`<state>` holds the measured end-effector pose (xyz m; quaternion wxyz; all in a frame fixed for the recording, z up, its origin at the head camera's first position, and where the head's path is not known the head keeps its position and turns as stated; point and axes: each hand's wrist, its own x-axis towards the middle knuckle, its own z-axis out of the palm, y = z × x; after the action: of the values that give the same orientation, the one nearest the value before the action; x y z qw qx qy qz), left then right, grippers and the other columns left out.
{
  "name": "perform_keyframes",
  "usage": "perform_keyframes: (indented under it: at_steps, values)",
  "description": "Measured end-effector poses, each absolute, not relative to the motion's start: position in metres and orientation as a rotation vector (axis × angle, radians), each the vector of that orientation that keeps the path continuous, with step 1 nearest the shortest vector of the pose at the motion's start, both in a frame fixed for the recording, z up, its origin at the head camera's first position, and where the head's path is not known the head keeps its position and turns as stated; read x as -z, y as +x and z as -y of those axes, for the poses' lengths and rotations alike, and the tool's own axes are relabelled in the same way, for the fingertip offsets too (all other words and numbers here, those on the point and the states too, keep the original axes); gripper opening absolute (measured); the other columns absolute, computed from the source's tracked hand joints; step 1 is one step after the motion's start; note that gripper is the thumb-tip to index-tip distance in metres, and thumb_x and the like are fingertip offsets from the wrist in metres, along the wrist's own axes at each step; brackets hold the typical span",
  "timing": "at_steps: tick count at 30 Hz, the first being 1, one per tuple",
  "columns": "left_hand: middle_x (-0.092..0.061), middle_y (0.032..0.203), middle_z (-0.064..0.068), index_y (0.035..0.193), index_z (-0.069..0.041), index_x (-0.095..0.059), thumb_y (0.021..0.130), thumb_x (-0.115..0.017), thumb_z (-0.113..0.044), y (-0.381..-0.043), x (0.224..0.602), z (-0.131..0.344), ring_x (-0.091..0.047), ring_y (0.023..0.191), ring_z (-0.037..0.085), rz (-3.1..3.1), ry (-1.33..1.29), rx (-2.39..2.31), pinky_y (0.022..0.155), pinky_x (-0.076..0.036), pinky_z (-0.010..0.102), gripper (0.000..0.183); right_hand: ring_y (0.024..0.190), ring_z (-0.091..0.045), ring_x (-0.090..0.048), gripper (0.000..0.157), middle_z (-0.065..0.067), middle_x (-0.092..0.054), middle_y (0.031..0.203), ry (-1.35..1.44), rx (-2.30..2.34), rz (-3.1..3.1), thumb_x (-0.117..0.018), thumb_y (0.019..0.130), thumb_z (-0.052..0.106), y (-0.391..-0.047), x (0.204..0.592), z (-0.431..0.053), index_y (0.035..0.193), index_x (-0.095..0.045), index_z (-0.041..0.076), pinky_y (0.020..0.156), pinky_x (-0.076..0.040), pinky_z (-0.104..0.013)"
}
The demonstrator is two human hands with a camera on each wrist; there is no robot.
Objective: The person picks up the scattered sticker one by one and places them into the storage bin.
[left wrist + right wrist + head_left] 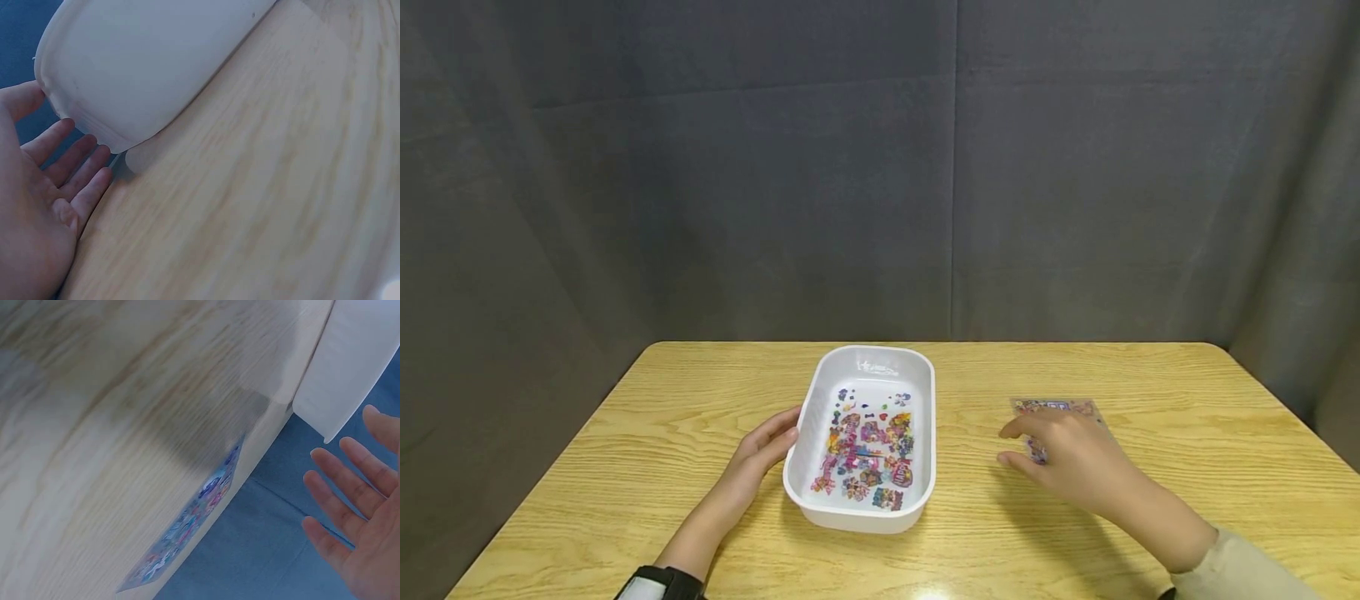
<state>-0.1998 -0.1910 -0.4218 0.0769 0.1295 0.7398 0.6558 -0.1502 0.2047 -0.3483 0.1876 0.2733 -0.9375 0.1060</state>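
A white, deep rectangular tray with rounded corners rests on the wooden table, colourful cartoon stickers spread over its floor. At its left side is my left hand, thumb and fingertips against the outer wall near the rim. The left wrist view shows those fingers loosely spread along the tray's end. To the right, my right hand hovers over a clear sticker sheet, partly hiding it. Its fingers are spread and hold nothing. In the right wrist view the sheet lies flat on the wood.
The light wooden table has rounded far corners. Behind it and along both sides hangs a dark grey curtain. A stretch of bare wood separates the tray from the sheet.
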Motion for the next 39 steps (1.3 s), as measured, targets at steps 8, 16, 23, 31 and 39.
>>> perform_keyframes:
  at_steps: [8,16,23,31,39]
  values:
    - [-0.041,0.152,0.016,0.149,-0.005,-0.042,0.103,-0.049,-0.03,-0.2,0.422,0.191,-0.035,0.141,0.036,-2.215,0.384,-1.966,0.115,-0.023,0.058,0.053,0.093,-0.029,-0.07,0.023,-0.004,-0.074,0.101,0.726,-0.307,2.687,-0.082,0.082,0.029,-0.148,0.349,-0.214,0.099,-0.076,0.015,0.088,-0.036,-0.079]
    - [-0.041,0.152,0.016,0.149,-0.005,-0.042,0.103,-0.048,-0.03,-0.2,0.422,0.191,-0.035,0.141,0.035,-2.213,0.386,-1.965,0.115,-0.022,0.058,0.053,0.094,-0.034,-0.07,0.021,-0.004,-0.074,0.099,0.698,-0.322,2.694,-0.082,0.082,0.028,-0.148,0.351,-0.219,0.098,-0.076,0.016,0.09,-0.036,-0.077]
    - [-0.04,0.153,0.017,0.149,-0.005,-0.041,0.103,-0.047,-0.031,-0.2,0.422,0.192,-0.034,0.141,0.036,-2.219,0.408,-1.958,0.115,-0.022,0.06,0.053,0.092,-0.027,-0.071,0.02,0.001,-0.074,0.097,0.663,-0.335,2.723,-0.081,0.083,0.027,-0.148,0.35,-0.224,0.099,-0.077,0.016,0.09,-0.046,-0.067]
    - [-0.04,0.153,0.016,0.149,-0.005,-0.041,0.103,-0.048,-0.03,-0.2,0.422,0.191,-0.035,0.141,0.036,-2.212,0.388,-1.962,0.115,-0.023,0.058,0.053,0.091,-0.032,-0.071,0.02,-0.002,-0.075,0.097,0.661,-0.316,2.71,-0.081,0.083,0.027,-0.147,0.35,-0.229,0.099,-0.077,0.016,0.082,-0.053,-0.062]
    - [-0.04,0.153,0.017,0.149,-0.005,-0.041,0.103,-0.048,-0.031,-0.2,0.421,0.192,-0.033,0.141,0.037,-2.216,0.393,-1.962,0.115,-0.022,0.06,0.054,0.096,-0.046,-0.067,0.021,-0.009,-0.074,0.101,0.62,-0.317,2.755,-0.081,0.083,0.03,-0.147,0.351,-0.236,0.099,-0.077,0.016,0.07,-0.058,-0.054]
